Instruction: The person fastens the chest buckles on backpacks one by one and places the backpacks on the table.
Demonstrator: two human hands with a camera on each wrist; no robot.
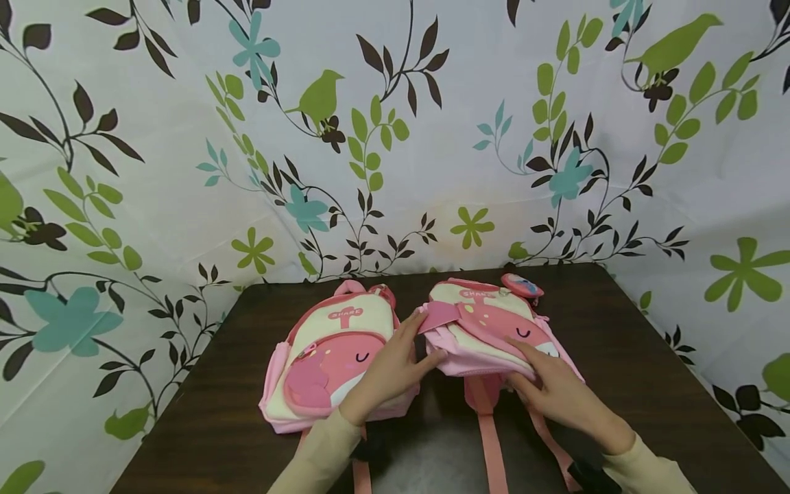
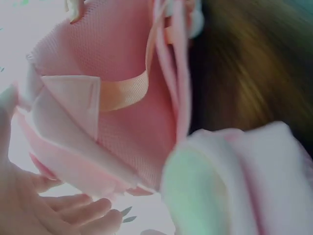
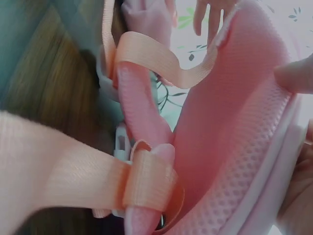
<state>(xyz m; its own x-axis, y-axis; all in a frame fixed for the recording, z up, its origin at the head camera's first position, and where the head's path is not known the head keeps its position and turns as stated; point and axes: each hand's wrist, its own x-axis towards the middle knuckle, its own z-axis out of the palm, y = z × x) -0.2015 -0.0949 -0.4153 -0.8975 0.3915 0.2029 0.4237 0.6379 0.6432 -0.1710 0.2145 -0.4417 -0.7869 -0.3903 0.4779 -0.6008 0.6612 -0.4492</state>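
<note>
Two pink and cream backpacks with a whale face are on the dark table. The right backpack (image 1: 494, 329) is tipped back, its underside and straps towards me. My left hand (image 1: 395, 370) holds its left side, thumb low on the bag and index finger by the whale's fin (image 1: 439, 315); the other fingers (image 2: 80, 215) stretch loosely beside it. At its lower right, my right hand (image 1: 564, 405) grips the edge, with the thumb (image 3: 296, 77) on the mesh back and fingers round the front. The left backpack (image 1: 345, 315) lies face up, partly behind my left forearm.
Peach straps (image 1: 492, 446) hang from the right backpack down the table (image 1: 666, 412). A small round charm (image 1: 522, 285) is at its top right corner. Behind the table hangs a white cloth (image 1: 432, 137) printed with leaves and birds.
</note>
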